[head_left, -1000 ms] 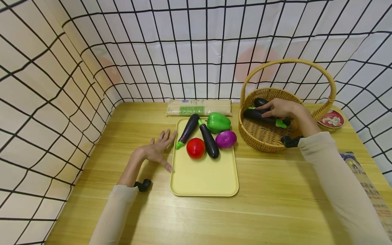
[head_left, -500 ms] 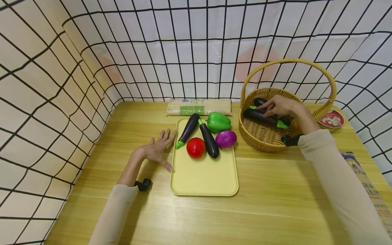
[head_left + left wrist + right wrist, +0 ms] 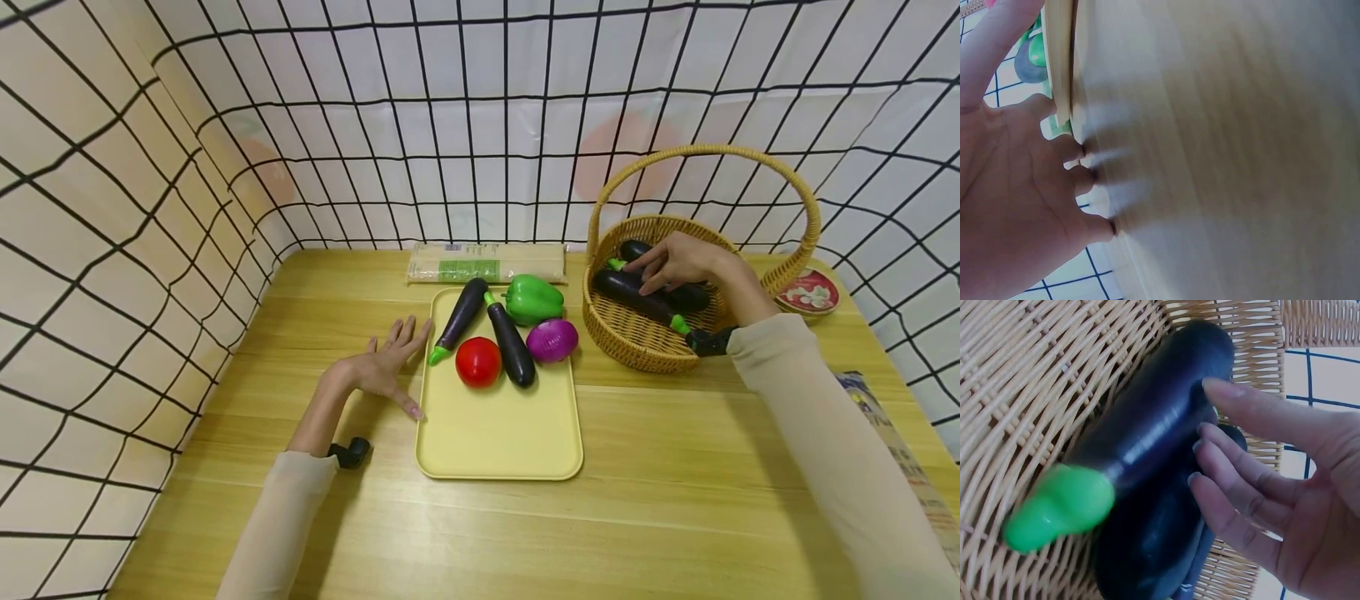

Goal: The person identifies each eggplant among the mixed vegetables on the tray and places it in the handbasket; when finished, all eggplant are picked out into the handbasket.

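In the head view, my right hand (image 3: 684, 260) reaches into the wicker basket (image 3: 618, 346) at the right. Thumb and fingers pinch an eggplant (image 3: 624, 287) near its thick end; its green stem (image 3: 1063, 506) points toward the lower left in the right wrist view. Another dark eggplant (image 3: 1150, 550) lies right beneath it, and more dark skin shows behind. My left hand (image 3: 381, 372) rests at the left edge of the yellow tray (image 3: 498, 437), fingers spread, holding nothing. On the tray lie two eggplants (image 3: 512, 346), a tomato (image 3: 478, 362), a green bell pepper (image 3: 533, 300) and a purple onion (image 3: 552, 341).
A pack of noodles (image 3: 487, 263) lies behind the tray. The basket's tall handle (image 3: 712, 151) arches over my right hand. A round red container (image 3: 810, 292) and a printed packet (image 3: 892, 442) are at the right. Black netting (image 3: 506, 100) surrounds the table.
The front eggplant in the basket has turned, its green stem swinging toward the basket's near rim. My right hand has shifted slightly with it. The left hand stays put.
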Demonstrator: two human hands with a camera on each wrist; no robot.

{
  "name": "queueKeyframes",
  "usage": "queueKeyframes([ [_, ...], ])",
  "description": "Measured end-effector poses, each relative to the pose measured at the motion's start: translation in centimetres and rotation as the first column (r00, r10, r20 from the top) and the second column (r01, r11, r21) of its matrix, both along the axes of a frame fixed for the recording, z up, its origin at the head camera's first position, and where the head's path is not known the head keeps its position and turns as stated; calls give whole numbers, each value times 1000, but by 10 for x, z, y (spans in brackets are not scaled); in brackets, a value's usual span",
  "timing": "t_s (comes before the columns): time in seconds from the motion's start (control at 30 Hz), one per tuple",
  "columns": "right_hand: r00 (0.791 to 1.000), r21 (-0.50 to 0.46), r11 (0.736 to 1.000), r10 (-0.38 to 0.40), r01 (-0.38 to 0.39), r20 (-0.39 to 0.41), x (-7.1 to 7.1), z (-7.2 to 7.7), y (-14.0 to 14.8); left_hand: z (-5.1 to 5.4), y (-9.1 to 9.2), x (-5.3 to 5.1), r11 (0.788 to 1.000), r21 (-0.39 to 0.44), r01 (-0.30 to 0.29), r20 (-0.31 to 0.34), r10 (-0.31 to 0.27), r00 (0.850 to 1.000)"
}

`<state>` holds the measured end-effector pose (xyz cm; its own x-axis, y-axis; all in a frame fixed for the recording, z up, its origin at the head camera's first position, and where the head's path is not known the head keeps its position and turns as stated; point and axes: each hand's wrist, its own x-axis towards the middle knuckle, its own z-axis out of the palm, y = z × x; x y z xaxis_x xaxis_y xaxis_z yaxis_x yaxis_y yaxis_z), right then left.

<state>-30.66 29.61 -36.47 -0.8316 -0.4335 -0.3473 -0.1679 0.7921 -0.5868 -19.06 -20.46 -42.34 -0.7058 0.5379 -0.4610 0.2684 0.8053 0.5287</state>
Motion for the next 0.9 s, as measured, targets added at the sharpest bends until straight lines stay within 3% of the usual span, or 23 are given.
queueKeyframes([
  [0.27,995,52,994,94,-92,-42,8,16,-11,-1,0,-1,1000,-8,1,-2,-1,1000],
  [0.53,975,-19,997,73,-79,-209,54,43,-51,-1,-1,0,1000,10,0,7,0,1000],
  [0.73,957,-52,991,108,-127,-268,91,33,-92,-1,-1,0,1000,12,-2,5,2,1000],
  [0.9,953,-137,982,87,-131,-290,116,17,-123,-1,0,0,1000,9,-3,7,3,1000],
])
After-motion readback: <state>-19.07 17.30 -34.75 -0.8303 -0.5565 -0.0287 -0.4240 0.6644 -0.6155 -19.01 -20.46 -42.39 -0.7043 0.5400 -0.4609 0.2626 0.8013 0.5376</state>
